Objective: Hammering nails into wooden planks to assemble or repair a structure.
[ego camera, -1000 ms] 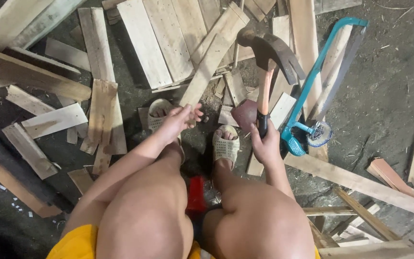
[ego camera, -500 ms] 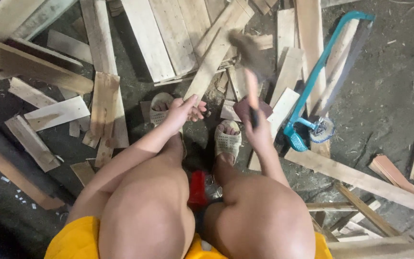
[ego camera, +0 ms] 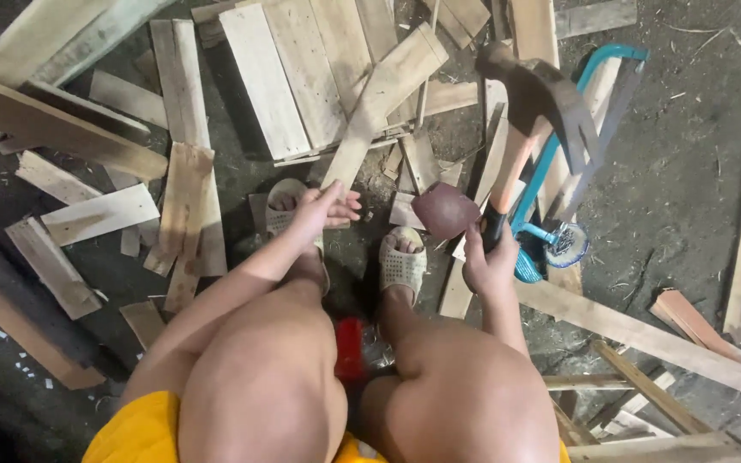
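Raised again since half a second ago, the claw hammer (ego camera: 535, 96) stands in the closed right hand (ego camera: 489, 261), while the left hand (ego camera: 323, 208), nearer, grips the plank (ego camera: 379, 99) running up-right away from it.

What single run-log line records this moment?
left hand: holds wooden slat | right hand: grips claw hammer, raised | saw: on ground

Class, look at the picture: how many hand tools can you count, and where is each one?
2. A hammer raised in the right hand, and a blue saw lying on boards right of it. Scrap wood may hide others.
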